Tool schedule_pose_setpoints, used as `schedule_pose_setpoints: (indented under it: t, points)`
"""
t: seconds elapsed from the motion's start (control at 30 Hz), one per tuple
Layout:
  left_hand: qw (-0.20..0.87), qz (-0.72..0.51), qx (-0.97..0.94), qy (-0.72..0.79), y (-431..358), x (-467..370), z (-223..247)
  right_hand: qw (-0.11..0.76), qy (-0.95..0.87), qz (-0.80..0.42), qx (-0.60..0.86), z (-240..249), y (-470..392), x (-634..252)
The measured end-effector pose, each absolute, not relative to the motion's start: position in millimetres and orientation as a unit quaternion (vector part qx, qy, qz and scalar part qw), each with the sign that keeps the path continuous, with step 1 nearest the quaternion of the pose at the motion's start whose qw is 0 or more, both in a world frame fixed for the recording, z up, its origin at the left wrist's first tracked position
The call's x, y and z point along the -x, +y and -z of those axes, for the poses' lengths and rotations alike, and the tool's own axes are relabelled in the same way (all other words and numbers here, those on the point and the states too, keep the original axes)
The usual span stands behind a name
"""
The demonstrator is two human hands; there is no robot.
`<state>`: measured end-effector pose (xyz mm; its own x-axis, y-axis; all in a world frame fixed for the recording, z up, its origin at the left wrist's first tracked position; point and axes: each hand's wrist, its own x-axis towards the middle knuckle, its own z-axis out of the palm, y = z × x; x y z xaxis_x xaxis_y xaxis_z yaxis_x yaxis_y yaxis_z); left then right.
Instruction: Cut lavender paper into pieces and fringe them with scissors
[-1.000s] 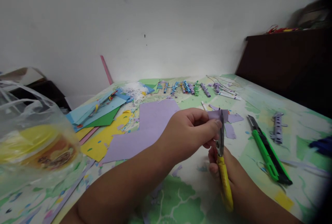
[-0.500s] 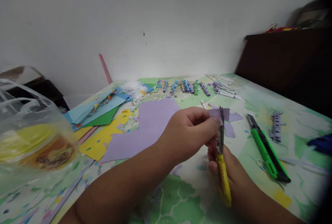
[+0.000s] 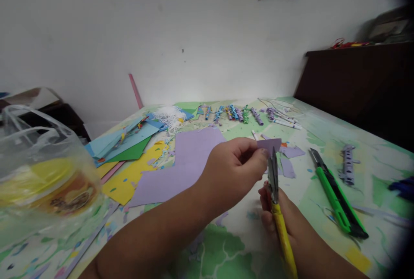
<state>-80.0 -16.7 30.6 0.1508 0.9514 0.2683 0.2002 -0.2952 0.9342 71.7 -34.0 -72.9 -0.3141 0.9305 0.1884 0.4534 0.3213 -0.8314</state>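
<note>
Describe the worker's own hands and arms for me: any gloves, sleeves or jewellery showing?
The left hand and right hand are ungloved. The left forearm and right forearm show no sleeve, watch, bracelet or marking. Some fingers are hidden.

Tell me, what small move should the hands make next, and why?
Perhaps the right hand should raise the scissors slightly, so the blades reach further across the small purple piece: their tips appear near its lower edge, while the left hand pinches it with one end sticking out.
</note>
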Motion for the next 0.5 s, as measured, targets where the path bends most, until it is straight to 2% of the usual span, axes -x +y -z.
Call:
schedule_pose_setpoints:
  t: [0.17,0.5]
  points:
    - [0.336,-0.454,-0.685,0.46,-18.9,79.3,-30.7,0.353,-0.744,-0.31,0.475,68.4,-34.4,-70.9]
    - [0.312,-0.464,-0.688,0.463,-18.9,76.7,-29.4,0.357,-0.747,-0.316,0.464,68.4,-32.4,-69.4]
